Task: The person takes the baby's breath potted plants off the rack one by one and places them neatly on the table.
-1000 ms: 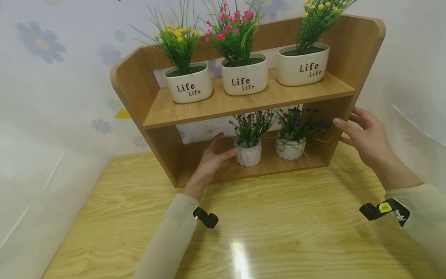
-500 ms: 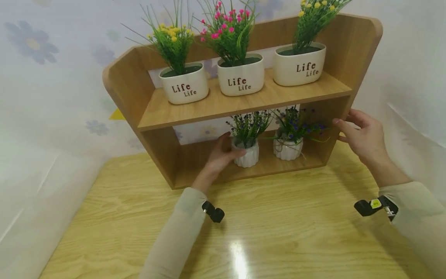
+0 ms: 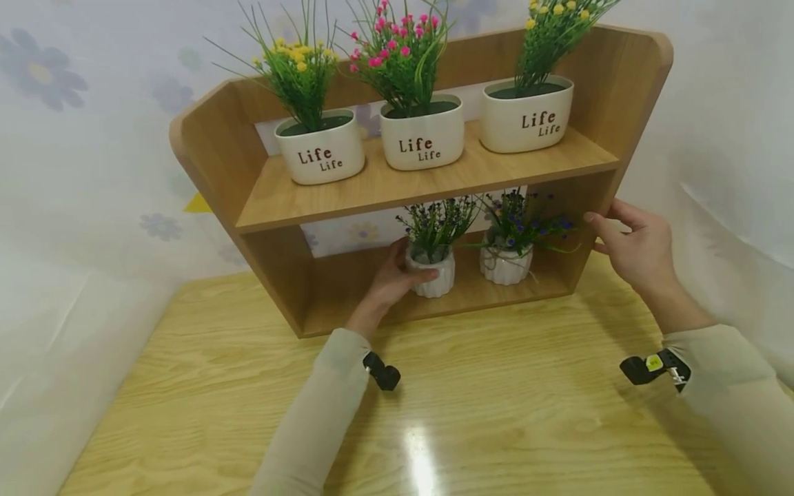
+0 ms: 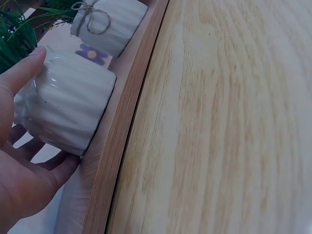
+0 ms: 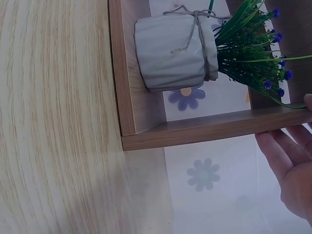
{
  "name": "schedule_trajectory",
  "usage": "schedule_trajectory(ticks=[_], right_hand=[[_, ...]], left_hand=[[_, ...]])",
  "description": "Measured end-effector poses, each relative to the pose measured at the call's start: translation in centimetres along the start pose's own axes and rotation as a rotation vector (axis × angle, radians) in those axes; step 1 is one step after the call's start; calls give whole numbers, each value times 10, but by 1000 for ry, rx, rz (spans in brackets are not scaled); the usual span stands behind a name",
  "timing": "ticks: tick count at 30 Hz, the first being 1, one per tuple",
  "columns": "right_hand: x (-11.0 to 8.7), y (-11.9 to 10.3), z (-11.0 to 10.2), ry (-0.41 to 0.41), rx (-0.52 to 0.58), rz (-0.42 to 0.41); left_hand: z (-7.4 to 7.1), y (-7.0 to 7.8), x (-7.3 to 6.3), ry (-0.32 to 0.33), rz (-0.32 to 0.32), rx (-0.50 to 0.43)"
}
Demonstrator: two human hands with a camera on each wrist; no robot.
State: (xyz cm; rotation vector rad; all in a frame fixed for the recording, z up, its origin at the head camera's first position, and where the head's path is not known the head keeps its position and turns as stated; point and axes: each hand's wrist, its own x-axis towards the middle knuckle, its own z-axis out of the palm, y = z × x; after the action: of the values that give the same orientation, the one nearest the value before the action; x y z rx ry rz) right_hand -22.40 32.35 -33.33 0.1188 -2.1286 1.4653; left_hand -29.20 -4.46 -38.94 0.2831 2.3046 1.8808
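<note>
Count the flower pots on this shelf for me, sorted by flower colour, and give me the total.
Yellow flowers: 2, the left "Life" pot and the right "Life" pot on the upper shelf.
Pink flowers: 1, the middle "Life" pot.
Purple flowers: 2, the ribbed pot held by the left hand and the twine-tied pot beside it.
Total: 5 pots.

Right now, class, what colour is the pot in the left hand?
White, ribbed pot; left wrist view shows it best.

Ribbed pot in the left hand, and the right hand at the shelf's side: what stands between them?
In the head view, one twine-tied pot of purple flowers stands between.
</note>
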Motion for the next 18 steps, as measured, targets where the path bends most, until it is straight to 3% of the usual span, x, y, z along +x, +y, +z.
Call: schedule_trajectory(ticks=[12,18], right_hand=[[0,-1,2,24,24,7],[0,0,2,22,15,5]], left_hand=[[2,1,2,-12,-73,70],[2,1,1,0,-75,99]])
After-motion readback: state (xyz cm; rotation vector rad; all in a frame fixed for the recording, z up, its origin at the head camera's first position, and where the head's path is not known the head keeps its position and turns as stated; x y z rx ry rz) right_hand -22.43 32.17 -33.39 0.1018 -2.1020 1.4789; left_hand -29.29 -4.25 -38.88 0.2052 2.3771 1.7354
